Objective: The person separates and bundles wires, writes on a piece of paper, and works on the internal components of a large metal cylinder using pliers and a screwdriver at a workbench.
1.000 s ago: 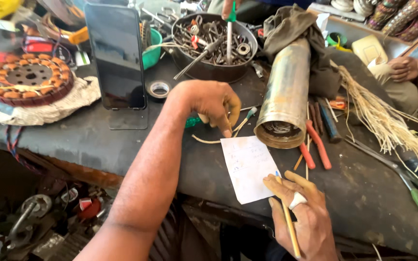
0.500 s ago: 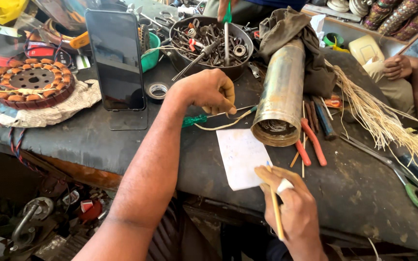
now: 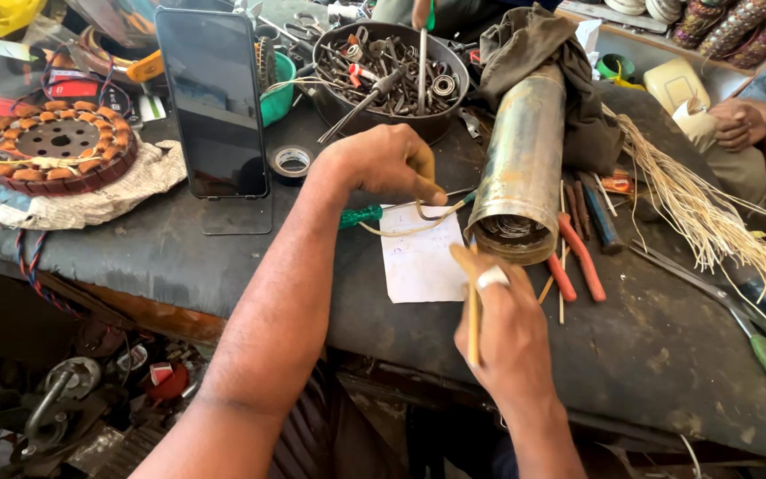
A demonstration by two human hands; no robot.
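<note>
Left hand (image 3: 387, 161) is curled shut, pinching a pale wire (image 3: 418, 226) that loops over the white paper slip (image 3: 420, 257) on the dark counter (image 3: 667, 346). A green-handled screwdriver (image 3: 361, 215) pokes out from under that wrist. Right hand (image 3: 507, 333) is clamped on a thin wooden stick (image 3: 472, 319), held near upright, upper end towards the mouth of the metal motor cylinder (image 3: 520, 168). The cylinder lies on its side, long axis running away from the person, open end facing back at them, just beside the paper. It looks like winding work at the open end; the next move likely calls for steering the wire into the bore without kinking it.
</note>
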